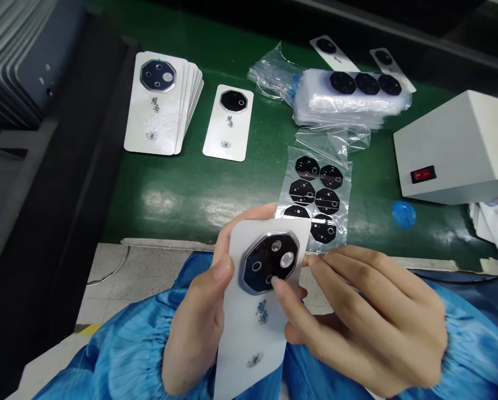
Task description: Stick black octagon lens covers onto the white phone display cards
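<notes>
**Q:** What does the left hand (194, 325) hold?

**A:** A white backing card (252, 333), gripped firmly and tilted up toward the viewer. The thumb lies along the card's left edge, with the fingers behind it. An octagonal black lens cover (269, 262) with a silver rim sits on the card's upper part.

**Q:** And the right hand (369, 316)?

**A:** Also closed on the card. Its thumb (277, 283) presses on the lower edge of the lens cover, and its fingertips (315, 262) meet the card's right edge.

**Q:** Where is the card?

**A:** Above the near edge of the green bench mat (169, 189), over the blue sleeves (107, 366). Just beyond it lies a clear bag of black octagonal covers (315, 194). Farther up are a fanned stack of similar cards (161, 103) and a single card (227, 123). To the right stands a white box (448, 147) with a red rocker switch (422, 174).
</notes>
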The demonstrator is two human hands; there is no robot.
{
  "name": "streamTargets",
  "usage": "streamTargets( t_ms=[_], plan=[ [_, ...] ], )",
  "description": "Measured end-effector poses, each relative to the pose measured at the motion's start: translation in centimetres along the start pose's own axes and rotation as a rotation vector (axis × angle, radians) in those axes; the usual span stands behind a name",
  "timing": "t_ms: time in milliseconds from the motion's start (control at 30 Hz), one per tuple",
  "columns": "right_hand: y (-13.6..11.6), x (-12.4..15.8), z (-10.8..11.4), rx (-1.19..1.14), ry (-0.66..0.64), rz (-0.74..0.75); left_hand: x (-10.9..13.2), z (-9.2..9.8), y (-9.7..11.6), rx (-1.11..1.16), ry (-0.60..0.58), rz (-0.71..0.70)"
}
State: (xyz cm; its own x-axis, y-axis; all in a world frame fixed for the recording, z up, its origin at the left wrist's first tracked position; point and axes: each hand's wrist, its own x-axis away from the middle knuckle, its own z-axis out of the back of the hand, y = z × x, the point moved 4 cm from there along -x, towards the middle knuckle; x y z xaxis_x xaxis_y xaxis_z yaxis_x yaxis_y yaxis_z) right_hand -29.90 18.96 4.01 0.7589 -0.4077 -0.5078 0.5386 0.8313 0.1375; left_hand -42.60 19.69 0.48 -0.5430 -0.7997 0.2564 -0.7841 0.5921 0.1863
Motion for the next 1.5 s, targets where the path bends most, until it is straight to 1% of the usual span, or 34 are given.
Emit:
streamTargets(
  t_ms=[200,367,500,667,800,967,1100,1500],
  plan=[
    [0.01,-0.05,0.19,0.017,-0.048,0.024,0.0,0.21,-0.15,-0.031,0.044,0.01],
    [-0.02,-0.28,0.41,0.026,-0.12,0.035,-0.1,0.17,-0.12,-0.035,0.045,-0.028],
    [-0.07,-0.47,0.57,0.027,-0.19,0.031,0.04,0.11,-0.14,-0.042,0.096,0.017],
    [-0.01,-0.65,0.62,0.003,-0.181,0.014,0.02,-0.09,-0.07,-0.076,0.071,0.004],
    [0.06,-0.56,0.7,-0.008,-0.167,-0.014,-0.11,0.0,0.07,-0.084,0.091,-0.016],
    [-0.05,-0.45,0.82,-0.007,-0.182,-0.005,0.0,0.04,0.06,-0.114,0.079,0.026],
    [0.03,-0.54,0.69,-0.015,-0.17,0.0,0.07,0.06,0.02,-0.097,0.083,0.021],
    [-0.06,-0.67,0.61,0.003,-0.225,0.014,-0.05,0.15,-0.01,-0.131,0.1,0.045]
  ],
)
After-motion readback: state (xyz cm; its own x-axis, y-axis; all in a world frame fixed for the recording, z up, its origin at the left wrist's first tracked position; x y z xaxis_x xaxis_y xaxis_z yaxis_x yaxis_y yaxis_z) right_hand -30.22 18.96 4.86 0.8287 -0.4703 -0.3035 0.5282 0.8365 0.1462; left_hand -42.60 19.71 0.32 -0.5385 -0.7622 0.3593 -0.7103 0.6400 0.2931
